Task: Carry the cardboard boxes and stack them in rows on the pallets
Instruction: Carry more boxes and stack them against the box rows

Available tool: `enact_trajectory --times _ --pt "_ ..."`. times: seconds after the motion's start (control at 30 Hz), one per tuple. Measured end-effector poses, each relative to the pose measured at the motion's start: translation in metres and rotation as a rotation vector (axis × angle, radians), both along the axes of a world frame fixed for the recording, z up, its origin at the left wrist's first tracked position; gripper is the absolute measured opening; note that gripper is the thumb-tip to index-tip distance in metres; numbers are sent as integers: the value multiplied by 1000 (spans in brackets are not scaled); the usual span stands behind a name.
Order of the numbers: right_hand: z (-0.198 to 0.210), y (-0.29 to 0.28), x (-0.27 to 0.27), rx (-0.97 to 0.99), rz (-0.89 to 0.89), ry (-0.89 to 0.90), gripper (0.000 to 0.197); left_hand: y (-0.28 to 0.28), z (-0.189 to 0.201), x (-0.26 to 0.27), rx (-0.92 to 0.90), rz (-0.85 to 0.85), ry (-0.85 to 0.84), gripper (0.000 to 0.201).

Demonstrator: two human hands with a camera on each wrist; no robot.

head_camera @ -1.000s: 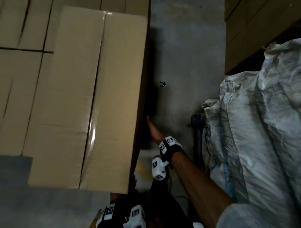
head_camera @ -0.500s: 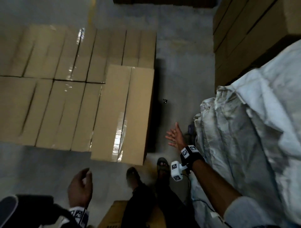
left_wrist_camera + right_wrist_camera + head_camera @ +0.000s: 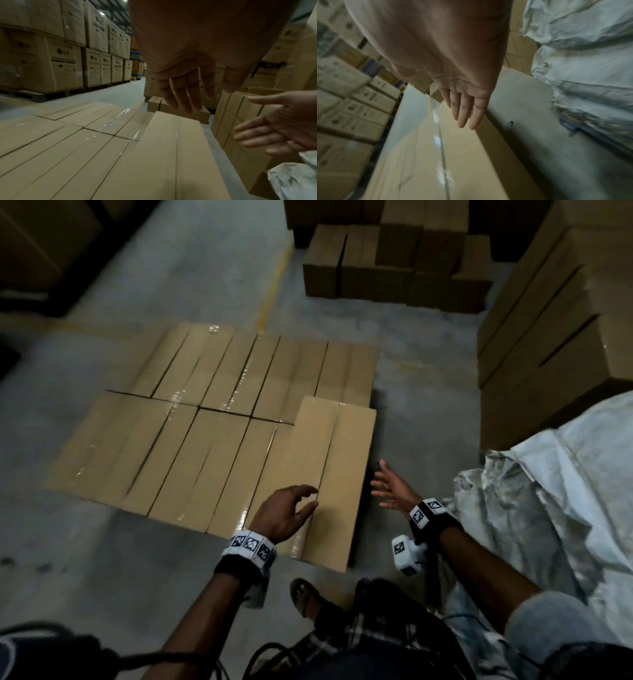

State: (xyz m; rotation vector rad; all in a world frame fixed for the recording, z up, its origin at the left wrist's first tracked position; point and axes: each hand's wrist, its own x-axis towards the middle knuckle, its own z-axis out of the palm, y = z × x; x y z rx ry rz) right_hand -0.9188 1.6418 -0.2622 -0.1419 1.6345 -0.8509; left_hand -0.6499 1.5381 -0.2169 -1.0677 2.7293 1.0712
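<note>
A long taped cardboard box lies at the right end of a low layer of like boxes, sitting higher than its neighbours. The pallet beneath is hidden. My left hand hovers over the near part of that box, fingers relaxed and empty. To the right of the box's edge, my right hand floats with fingers spread, holding nothing.
A big crumpled white sack crowds the right side. Stacked cartons rise at far right; a smaller carton pile stands ahead. Tall printed boxes on pallets line the left. My sandalled foot stands on grey concrete floor.
The long box has left my hands and lies on the layer. My head rose, widening the view. My left hand came up over the box; the right moved away from its side.
</note>
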Motion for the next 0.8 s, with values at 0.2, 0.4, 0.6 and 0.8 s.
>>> enact_trajectory --times 0.2,0.4,0.6,0.8 --pt "11 -56 -30 -69 47 26 76 -21 0 -36 14 -44 3 41" --pt "-18 -126 -80 -38 158 25 54 -53 -29 -88 110 10 -151 65" --pt "-83 -193 -132 3 441 -16 35 -78 -58 -134 250 248 -303 74" --pt "-82 -232 -161 32 952 217 63 -78 -54 -170 332 491 -281 79"
